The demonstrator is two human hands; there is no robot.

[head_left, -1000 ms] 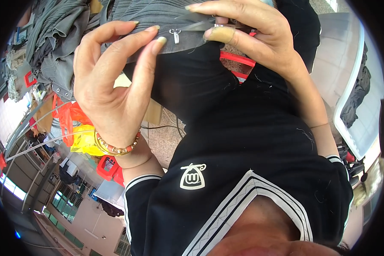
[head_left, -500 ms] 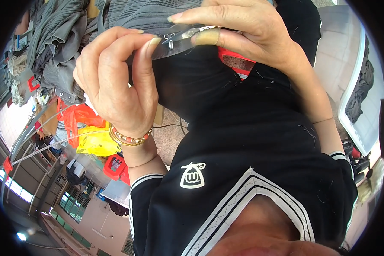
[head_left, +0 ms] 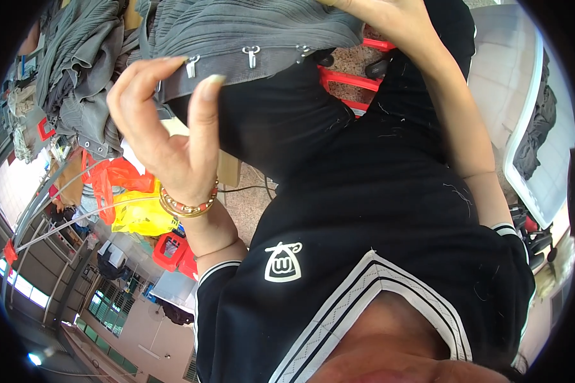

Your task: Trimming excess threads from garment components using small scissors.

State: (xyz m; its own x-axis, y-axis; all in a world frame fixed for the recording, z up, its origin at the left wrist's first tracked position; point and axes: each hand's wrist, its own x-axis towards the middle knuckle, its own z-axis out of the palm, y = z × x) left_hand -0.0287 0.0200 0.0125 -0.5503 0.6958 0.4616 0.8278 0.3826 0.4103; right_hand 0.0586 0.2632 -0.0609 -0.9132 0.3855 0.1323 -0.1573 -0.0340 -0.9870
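A grey ribbed garment lies over my lap, its flat band turned toward me. Metal hooks are fixed along that band: a left hook, a middle hook and a right hook. My left hand is beside the left end of the band, thumb and forefinger apart. Its forefinger tip is close by the left hook; whether it touches the cloth is hard to tell. At the top edge, my right hand is mostly cut off, so its fingers and anything in them are hidden.
More grey garments are heaped at the left. Below them are a yellow bag and a red bag. A red plastic frame shows beyond my leg. A pale bin with dark cloth stands at the right.
My right hand has gone up and away from the band, and the snips it held are out of sight. My left thumb and forefinger have parted, and the band now lies lower, flatter, showing several hooks.
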